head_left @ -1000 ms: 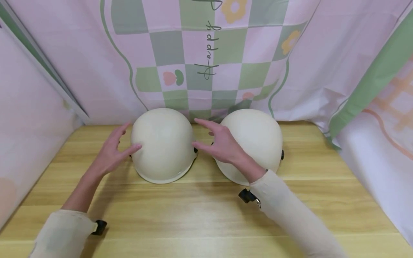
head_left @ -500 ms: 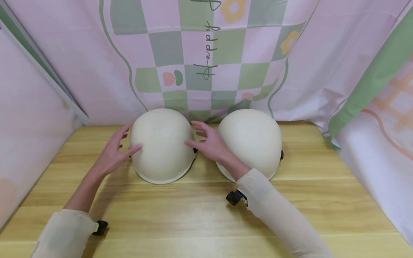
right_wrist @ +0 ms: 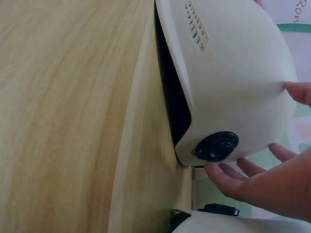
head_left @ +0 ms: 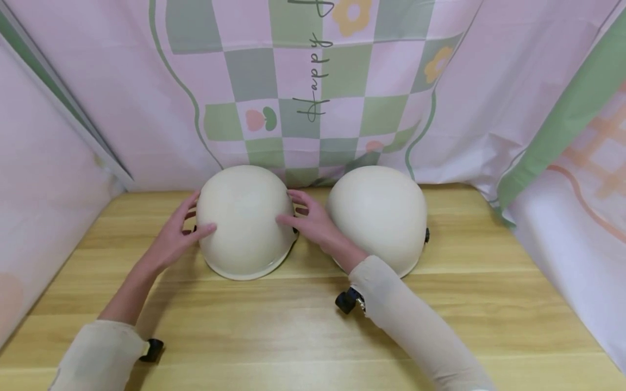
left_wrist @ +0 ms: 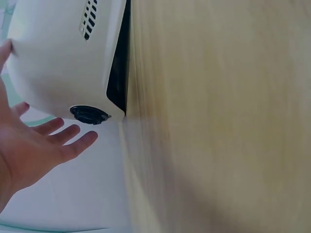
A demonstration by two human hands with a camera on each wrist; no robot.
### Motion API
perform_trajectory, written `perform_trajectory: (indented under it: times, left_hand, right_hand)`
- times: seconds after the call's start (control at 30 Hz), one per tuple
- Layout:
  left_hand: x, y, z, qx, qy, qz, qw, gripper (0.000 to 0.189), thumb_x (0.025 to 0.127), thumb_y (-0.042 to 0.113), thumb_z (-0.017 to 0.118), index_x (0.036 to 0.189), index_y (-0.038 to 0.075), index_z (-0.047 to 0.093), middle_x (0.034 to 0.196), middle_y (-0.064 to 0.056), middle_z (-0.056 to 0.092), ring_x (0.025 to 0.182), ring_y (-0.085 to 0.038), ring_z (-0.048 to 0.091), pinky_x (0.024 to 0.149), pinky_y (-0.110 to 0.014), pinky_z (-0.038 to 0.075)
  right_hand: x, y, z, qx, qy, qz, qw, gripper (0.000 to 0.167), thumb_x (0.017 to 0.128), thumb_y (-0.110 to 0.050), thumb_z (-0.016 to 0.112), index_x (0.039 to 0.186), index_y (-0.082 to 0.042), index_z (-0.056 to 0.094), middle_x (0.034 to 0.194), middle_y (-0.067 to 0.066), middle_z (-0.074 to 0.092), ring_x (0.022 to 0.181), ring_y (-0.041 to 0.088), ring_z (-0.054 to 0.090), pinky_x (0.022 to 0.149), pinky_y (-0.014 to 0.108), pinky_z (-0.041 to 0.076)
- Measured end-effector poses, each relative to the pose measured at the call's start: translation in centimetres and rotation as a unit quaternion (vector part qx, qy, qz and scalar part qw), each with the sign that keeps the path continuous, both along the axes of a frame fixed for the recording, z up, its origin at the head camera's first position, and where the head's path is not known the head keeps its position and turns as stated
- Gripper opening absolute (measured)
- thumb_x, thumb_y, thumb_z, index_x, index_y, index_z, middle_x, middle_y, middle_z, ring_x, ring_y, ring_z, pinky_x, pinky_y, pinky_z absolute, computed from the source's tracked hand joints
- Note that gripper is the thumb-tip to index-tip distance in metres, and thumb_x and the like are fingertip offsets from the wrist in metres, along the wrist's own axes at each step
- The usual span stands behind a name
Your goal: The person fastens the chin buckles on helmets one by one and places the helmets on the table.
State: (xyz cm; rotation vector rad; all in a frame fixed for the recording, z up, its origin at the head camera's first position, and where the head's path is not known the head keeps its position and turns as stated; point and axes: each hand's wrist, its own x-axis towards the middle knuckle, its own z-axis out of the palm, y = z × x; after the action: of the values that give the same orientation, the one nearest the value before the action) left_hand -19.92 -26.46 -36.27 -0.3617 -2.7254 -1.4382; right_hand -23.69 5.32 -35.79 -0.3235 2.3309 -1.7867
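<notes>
Two cream helmets stand side by side on the wooden table, domes up. My left hand (head_left: 171,236) is at the left side of the left helmet (head_left: 242,222), its thumb touching the shell. In the left wrist view its spread fingers lie near a round black side knob (left_wrist: 90,114). On the other side, my right hand (head_left: 315,222) has its thumb on the shell and its fingers stretched along the edge by another black knob (right_wrist: 217,145). The right helmet (head_left: 379,217) is partly covered by my right hand and forearm. The inside of both helmets is hidden.
A pale checked curtain (head_left: 342,117) with "Happy" lettering hangs right behind the helmets. More cloth drapes down the left (head_left: 49,163) and right sides. The wooden table (head_left: 274,331) spreads in front. Each wrist carries a small black camera (head_left: 152,350).
My right hand has moved left and slightly down, from near the right helmet to the left helmet's side. The left hand has edged closer to the shell. Both helmets stay in place.
</notes>
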Motion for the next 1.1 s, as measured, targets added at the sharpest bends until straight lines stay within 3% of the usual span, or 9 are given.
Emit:
perform_trajectory:
  times: [0.37, 0.57, 0.73, 0.93, 1.1]
  left_hand:
    - [0.1, -0.4, 0.4, -0.12, 0.034, 0.023, 0.9919, 0.09, 0.099, 0.045, 0.066, 0.167, 0.014, 0.017, 0.168, -0.025, 0.02, 0.152, -0.05, 0.021, 0.112, -0.079, 0.023]
    - [0.0, -0.4, 0.3, -0.058, -0.001, 0.003, 0.9983, 0.088, 0.101, 0.041, 0.066, 0.168, 0.024, 0.012, 0.164, -0.027, 0.026, 0.143, -0.054, 0.033, 0.104, -0.074, 0.041]
    - [0.0, -0.5, 0.0, 0.006, -0.041, -0.012, 0.9991, 0.089, 0.102, 0.032, 0.066, 0.168, 0.03, 0.007, 0.163, -0.029, 0.024, 0.141, -0.055, 0.036, 0.101, -0.068, 0.046]
    - [-0.2, -0.6, -0.2, 0.052, -0.057, -0.024, 0.9967, 0.089, 0.102, 0.023, 0.066, 0.168, 0.027, 0.007, 0.164, -0.028, 0.021, 0.142, -0.053, 0.034, 0.091, -0.047, 0.055]
    - [-0.2, -0.6, -0.2, 0.074, -0.066, -0.022, 0.9948, 0.088, 0.103, 0.021, 0.065, 0.168, 0.026, 0.007, 0.164, -0.028, 0.019, 0.143, -0.052, 0.033, 0.083, -0.029, 0.056]
  right_hand:
    - [-0.5, -0.2, -0.5, 0.0, -0.05, 0.003, 0.9988, 0.084, 0.09, -0.028, 0.082, 0.161, -0.02, 0.037, 0.161, 0.018, 0.036, 0.144, 0.039, 0.042, 0.113, 0.053, 0.043]
    - [-0.8, -0.2, -1.0, -0.001, -0.073, 0.0, 0.9974, 0.089, 0.088, -0.034, 0.082, 0.162, -0.024, 0.033, 0.161, 0.018, 0.035, 0.148, 0.036, 0.036, 0.116, 0.055, 0.038]
    - [-1.0, -0.3, -1.2, -0.005, -0.072, 0.004, 0.9974, 0.09, 0.088, -0.033, 0.082, 0.162, -0.024, 0.033, 0.159, 0.018, 0.037, 0.145, 0.037, 0.039, 0.116, 0.055, 0.038]
    - [-1.0, -0.4, -1.2, -0.015, -0.07, 0.003, 0.9974, 0.089, 0.088, -0.031, 0.082, 0.162, -0.028, 0.033, 0.157, 0.019, 0.038, 0.142, 0.038, 0.042, 0.115, 0.057, 0.038]
    - [-0.8, -0.5, -1.1, -0.024, -0.072, -0.005, 0.9971, 0.087, 0.088, -0.03, 0.082, 0.161, -0.03, 0.036, 0.156, 0.018, 0.039, 0.139, 0.039, 0.045, 0.112, 0.056, 0.041]
